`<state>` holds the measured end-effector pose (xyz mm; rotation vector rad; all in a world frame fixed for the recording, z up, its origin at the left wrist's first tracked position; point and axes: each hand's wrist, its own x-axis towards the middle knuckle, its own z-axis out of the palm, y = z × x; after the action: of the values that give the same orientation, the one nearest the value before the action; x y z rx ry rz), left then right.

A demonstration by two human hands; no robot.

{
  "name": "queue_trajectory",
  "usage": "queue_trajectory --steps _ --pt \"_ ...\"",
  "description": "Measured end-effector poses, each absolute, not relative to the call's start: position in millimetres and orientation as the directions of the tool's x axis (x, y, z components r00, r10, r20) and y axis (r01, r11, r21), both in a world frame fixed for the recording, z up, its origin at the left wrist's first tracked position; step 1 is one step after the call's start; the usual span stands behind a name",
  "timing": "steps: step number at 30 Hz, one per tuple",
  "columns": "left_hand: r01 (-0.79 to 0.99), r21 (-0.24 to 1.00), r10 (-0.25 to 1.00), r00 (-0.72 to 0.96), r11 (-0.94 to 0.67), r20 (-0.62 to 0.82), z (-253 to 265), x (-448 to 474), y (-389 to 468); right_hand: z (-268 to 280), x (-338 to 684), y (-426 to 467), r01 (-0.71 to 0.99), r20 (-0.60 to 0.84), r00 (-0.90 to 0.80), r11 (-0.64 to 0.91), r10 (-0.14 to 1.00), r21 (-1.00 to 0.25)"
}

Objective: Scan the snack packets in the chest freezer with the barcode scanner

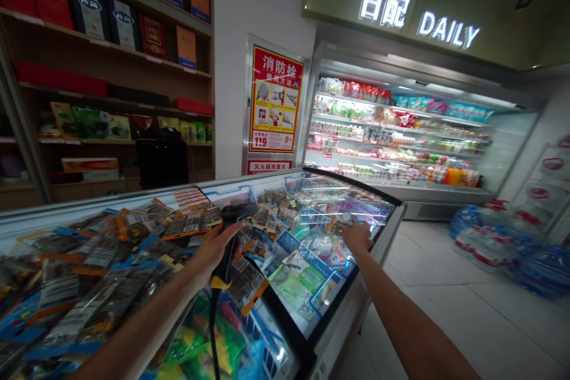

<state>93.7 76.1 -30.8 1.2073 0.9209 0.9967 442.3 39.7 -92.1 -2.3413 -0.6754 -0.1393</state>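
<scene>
My left hand (221,252) is wrapped round the grip of a black handheld barcode scanner (238,210) with a yellow base. Its black cable (212,332) hangs down across the freezer. Under it and to its left, many snack packets (146,249) with orange and blue edges lie heaped on the chest freezer's glass top. My right hand (357,236) reaches over the right part of the glass lid (312,276), fingers stretched forward and slightly bent. A small pale round spot (346,217) shows at its fingertips; whether they touch it I cannot tell.
Green bags (200,338) and blue baskets (318,255) show through the glass. The freezer's dark frame (289,320) crosses the front. Behind stand a lit chilled display (392,130), a red fire-hydrant notice (274,98) and shelves of boxes (107,29). Wrapped water bottles (485,237) stand on the right floor.
</scene>
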Motion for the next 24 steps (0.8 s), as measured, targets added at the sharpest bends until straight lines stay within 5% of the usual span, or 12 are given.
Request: queue_trajectory --steps 4,10,17,24 --pt "-0.101 0.992 0.956 0.290 0.078 -0.046 -32 92 81 -98 424 51 0.543 0.259 0.834 -0.644 0.487 -0.538" --pt "-0.055 0.994 0.952 0.294 0.100 -0.080 -29 89 89 -111 411 52 0.832 0.271 0.533 -0.439 0.801 -0.339" --pt "-0.048 0.996 0.950 0.306 0.080 -0.061 -31 82 98 -101 421 48 0.775 0.319 0.618 -0.490 0.719 -0.399" --pt "0.027 0.998 0.922 0.382 0.062 -0.068 -39 85 96 -76 346 121 0.868 0.378 0.318 -0.108 0.869 -0.484"
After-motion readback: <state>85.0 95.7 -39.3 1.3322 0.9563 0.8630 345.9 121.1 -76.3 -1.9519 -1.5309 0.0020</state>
